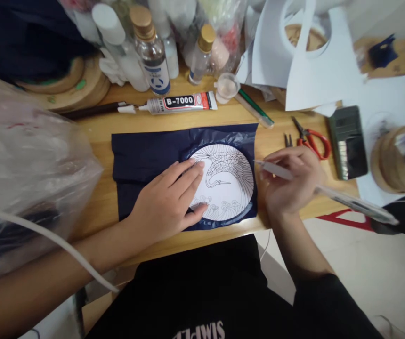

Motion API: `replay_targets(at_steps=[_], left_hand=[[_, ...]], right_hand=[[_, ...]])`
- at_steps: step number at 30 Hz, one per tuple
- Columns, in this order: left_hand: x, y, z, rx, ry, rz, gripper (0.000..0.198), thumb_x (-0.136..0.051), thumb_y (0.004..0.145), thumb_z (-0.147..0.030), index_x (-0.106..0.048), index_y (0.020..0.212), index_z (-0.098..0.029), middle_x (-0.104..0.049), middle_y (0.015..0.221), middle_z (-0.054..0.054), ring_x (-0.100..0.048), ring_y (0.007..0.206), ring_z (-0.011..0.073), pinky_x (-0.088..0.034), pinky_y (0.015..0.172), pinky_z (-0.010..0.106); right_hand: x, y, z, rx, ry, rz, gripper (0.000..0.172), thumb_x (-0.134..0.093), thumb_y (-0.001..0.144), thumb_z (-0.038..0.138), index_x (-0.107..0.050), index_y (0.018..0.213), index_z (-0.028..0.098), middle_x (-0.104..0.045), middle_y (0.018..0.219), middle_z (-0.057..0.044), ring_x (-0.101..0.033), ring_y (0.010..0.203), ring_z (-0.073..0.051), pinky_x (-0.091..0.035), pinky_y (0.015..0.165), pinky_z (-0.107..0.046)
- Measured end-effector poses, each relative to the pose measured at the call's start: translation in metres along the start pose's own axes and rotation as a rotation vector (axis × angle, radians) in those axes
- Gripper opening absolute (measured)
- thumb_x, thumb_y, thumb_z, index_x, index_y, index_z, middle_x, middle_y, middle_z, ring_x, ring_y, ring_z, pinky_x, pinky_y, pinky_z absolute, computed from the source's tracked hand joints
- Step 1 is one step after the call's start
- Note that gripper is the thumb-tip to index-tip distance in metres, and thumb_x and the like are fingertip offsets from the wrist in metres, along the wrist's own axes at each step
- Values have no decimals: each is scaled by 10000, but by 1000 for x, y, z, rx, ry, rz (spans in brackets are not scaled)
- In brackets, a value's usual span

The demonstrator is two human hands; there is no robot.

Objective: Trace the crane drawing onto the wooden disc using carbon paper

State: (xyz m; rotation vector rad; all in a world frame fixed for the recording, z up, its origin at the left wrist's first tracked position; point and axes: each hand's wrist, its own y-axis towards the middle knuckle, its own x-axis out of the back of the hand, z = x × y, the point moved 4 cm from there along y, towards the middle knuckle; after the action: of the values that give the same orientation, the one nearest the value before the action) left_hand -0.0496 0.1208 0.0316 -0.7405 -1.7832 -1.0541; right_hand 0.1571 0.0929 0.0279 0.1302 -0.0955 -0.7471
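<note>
My left hand [169,202] lies flat with its fingers stretched out, pressing on the left part of a round white paper [230,193]. Black line art of a crane with waves below it covers the paper. Beneath it is a dark navy sheet [142,155], wrinkled and shiny around the paper's edge. My right hand [294,176] grips a slim pen [354,202] with a white front part and a clear barrel. Its tip points left, just off the sheet's right edge and apart from the paper.
Behind the sheet lie a B-7000 glue tube [181,102], a small clear cup [227,87] and a green-handled tool [255,108]. Bottles [151,52] stand further back. Red-handled pliers [311,139] and a dark phone-like case [349,141] lie right. Plastic bag [29,165] fills the left.
</note>
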Motion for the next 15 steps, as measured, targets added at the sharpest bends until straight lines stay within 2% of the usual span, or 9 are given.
replay_targets(at_steps=[2, 4, 7, 11, 15], left_hand=[[0, 0, 0, 1, -12, 1, 415, -610, 865, -286, -611, 1156, 9, -635, 1248, 193, -606, 1155, 320, -540, 971, 452], [-1, 0, 0, -2, -16, 6, 418, -611, 863, -281, -608, 1159, 14, -633, 1250, 198, -607, 1155, 324, -544, 964, 460], [-1, 1, 0, -13, 6, 5, 411, -599, 868, -283, -613, 1149, 16, -635, 1248, 195, -613, 1147, 324, -552, 949, 455], [-1, 2, 0, -10, 22, 1, 410, -584, 874, -291, -610, 1161, 1, -638, 1249, 179, -615, 1145, 312, -554, 946, 442], [0, 1, 0, -1, 18, 3, 413, -589, 872, -288, -607, 1168, 0, -638, 1252, 175, -614, 1148, 308, -551, 953, 439]], right_hand=[[4, -1, 8, 28, 40, -4, 267, -417, 790, 254, -620, 633, 180, -549, 484, 0, -479, 378, -115, -262, 329, -249], [8, -4, 12, 44, -12, 38, 289, -418, 820, 273, -620, 634, 182, -547, 476, 5, -490, 388, -110, -287, 351, -245], [12, -13, 6, 34, -178, 109, 171, -502, 741, 157, -615, 615, 180, -565, 497, 34, -479, 393, -81, -326, 375, -221], [12, -21, -3, 105, -346, 140, 185, -475, 657, 105, -633, 595, 179, -582, 504, 41, -495, 423, -82, -358, 393, -212], [9, -23, -4, 161, -426, 125, 203, -459, 642, 120, -625, 543, 181, -588, 494, 34, -510, 438, -89, -364, 396, -215]])
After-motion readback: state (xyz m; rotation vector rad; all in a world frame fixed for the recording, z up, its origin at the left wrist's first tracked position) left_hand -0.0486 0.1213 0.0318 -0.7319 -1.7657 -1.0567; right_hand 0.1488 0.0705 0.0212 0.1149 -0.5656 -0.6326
